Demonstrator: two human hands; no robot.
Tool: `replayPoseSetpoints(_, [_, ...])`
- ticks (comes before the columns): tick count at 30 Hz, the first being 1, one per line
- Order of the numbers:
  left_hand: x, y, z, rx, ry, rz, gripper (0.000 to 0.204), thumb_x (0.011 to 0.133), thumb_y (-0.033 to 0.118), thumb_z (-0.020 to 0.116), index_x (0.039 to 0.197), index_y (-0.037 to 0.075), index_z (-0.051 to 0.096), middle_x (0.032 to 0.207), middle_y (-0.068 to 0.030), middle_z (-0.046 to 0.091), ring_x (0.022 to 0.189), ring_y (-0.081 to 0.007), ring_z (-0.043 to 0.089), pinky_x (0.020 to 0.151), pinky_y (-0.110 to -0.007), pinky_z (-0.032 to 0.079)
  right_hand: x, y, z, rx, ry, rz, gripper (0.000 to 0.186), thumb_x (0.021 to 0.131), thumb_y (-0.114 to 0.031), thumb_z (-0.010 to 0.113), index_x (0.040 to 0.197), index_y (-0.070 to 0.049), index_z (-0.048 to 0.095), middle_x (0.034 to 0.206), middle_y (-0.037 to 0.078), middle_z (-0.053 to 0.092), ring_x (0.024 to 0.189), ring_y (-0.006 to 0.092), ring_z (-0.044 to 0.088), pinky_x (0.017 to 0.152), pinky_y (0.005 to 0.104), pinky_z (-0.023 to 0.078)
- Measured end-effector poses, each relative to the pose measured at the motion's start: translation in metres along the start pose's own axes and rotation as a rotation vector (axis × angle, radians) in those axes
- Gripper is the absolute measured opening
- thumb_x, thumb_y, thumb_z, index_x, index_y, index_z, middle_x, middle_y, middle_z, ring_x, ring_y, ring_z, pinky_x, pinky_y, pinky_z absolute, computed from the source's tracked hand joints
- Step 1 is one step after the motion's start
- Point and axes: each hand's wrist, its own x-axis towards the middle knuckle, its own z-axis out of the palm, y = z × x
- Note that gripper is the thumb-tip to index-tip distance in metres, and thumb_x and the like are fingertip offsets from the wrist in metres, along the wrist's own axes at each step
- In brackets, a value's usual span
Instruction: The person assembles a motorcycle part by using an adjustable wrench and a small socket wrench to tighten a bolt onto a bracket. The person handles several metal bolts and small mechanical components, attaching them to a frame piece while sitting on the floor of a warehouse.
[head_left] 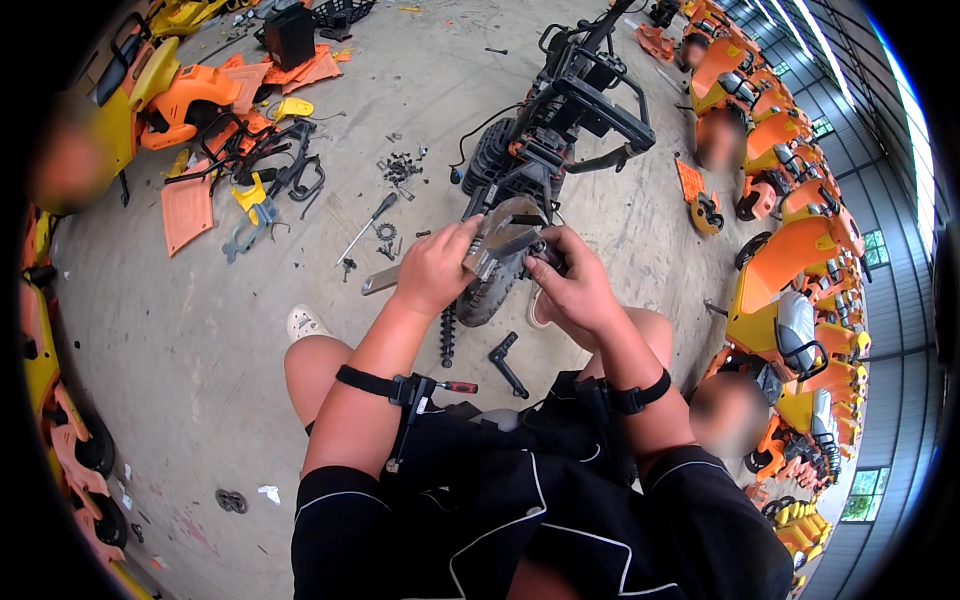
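In front of me stands a stripped scooter frame (570,95), its black tyre (487,302) toward my knees. My left hand (438,265) is closed on a long metal tool, which looks like a wrench (380,281); its handle sticks out to the left below the wrist. Beside the left fingertips is a curved grey metal part (515,225) above the tyre. My right hand (572,278) is at the other side of that part, thumb and fingers closed on a small dark piece I cannot make out.
A screwdriver (368,228), a toothed ring (386,232) and loose fasteners (402,168) lie on the floor to the left. Near my feet are a coil spring (447,338) and a black angled part (508,366). Orange panels (188,212) lie far left; scooters (775,275) line the right.
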Motion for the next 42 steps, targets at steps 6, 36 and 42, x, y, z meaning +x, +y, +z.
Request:
replayPoseSetpoints(6, [0.001,0.009,0.000,-0.173,-0.023,-0.204,0.044,0.084,0.023,0.076,0.120,0.003,0.063,0.098,-0.0168,0.071,0.087,-0.0348,0.070,0.075,-0.040,0.055,0.001,-0.016,-0.017,-0.284,-0.077,0.220,0.027,0.095,-0.020,0.070,0.112,0.001,0.067,0.079,0.006,0.067,0.068,0.0106,0.056,0.066,0.0289,0.049])
replayPoseSetpoints(36, [-0.018,0.023,0.046,-0.715,-0.219,-0.557,0.065,0.097,0.023,0.066,0.147,0.000,0.032,0.123,-0.0232,0.063,0.108,-0.0249,0.067,0.094,-0.035,0.051,0.009,0.013,0.012,-0.094,0.225,0.209,0.030,0.087,-0.024,0.076,0.107,-0.002,0.067,0.071,0.011,0.066,0.063,0.0218,0.063,0.061,0.0364,0.050])
replayPoseSetpoints(42, [-0.024,0.022,0.052,-0.598,-0.134,-0.397,0.064,0.097,0.029,0.066,0.146,0.001,0.036,0.117,-0.0220,0.067,0.106,-0.0263,0.068,0.090,-0.035,0.052,0.007,0.020,0.015,0.020,0.257,0.238,0.028,0.090,-0.015,0.074,0.110,0.002,0.064,0.075,0.007,0.067,0.066,0.0114,0.061,0.059,0.0281,0.048])
